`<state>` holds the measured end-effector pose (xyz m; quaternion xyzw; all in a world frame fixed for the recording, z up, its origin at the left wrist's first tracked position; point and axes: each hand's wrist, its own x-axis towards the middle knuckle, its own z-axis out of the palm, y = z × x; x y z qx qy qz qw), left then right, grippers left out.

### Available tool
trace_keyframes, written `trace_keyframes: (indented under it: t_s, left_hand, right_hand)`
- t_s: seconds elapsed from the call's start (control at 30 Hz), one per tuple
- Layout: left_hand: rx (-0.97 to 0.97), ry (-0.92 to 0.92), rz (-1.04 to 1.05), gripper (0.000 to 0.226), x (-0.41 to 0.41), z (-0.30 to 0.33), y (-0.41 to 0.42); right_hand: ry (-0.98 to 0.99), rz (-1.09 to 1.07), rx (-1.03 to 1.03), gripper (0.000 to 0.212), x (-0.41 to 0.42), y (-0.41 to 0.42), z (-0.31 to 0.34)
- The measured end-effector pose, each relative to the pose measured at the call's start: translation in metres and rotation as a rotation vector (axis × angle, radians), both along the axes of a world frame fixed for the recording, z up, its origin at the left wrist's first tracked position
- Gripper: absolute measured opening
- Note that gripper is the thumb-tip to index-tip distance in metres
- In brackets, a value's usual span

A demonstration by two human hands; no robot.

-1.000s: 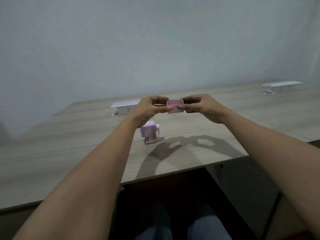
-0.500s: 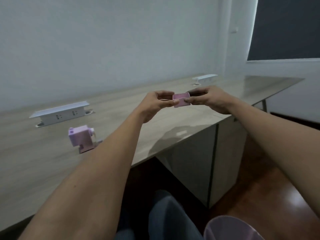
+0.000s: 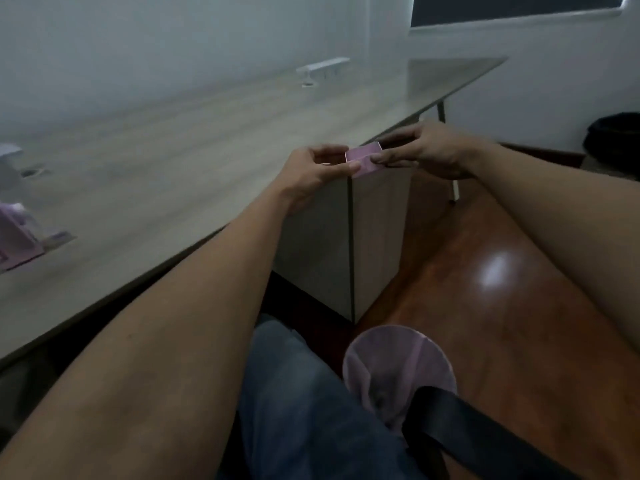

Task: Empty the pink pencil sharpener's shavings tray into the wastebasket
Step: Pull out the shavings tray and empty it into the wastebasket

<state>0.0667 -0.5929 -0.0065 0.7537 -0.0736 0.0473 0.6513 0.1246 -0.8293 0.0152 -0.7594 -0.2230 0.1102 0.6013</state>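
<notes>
Both hands hold the small pink shavings tray (image 3: pixel 363 161) level in the air, just past the desk's front edge. My left hand (image 3: pixel 317 171) pinches its left end and my right hand (image 3: pixel 427 152) pinches its right end. The pink pencil sharpener (image 3: pixel 15 237) stands blurred on the desk at the far left. A round pink wastebasket (image 3: pixel 391 362) with a liner sits on the floor below and nearer to me, beside my right knee. The tray's contents are not visible.
The long wooden desk (image 3: pixel 180 154) runs along the wall, with white socket boxes (image 3: pixel 322 69) on it. A cabinet (image 3: pixel 346 244) stands under the desk. A black strap (image 3: pixel 460 431) crosses the wastebasket's near rim. A dark bag (image 3: pixel 613 136) lies at the far right on the wooden floor.
The view has swung right and down; the tray, held by both hands, has moved from over the desk to beyond its edge. The wastebasket now shows fully; the sharpener has slid to the far left.
</notes>
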Motion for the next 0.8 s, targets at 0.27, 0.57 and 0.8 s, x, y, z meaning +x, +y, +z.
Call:
trace_keyframes:
  t_s: [0.27,0.57,0.8]
  left_hand:
    - [0.003,0.142,-0.020,0.057,-0.001,-0.098,-0.038]
    - [-0.143,0.389,0.020,0.058,-0.020,-0.222,-0.058]
    - [-0.214,0.537,0.014,0.059,-0.031,-0.269,-0.069]
  right_hand:
    - [0.195,-0.097,-0.045,0.086,-0.006,-0.035,-0.106]
    - [0.473,-0.116,0.006,0.076,-0.026,-0.046,-0.240]
    - [0.631,-0.130,0.065,0.088,-0.045,-0.055,-0.294]
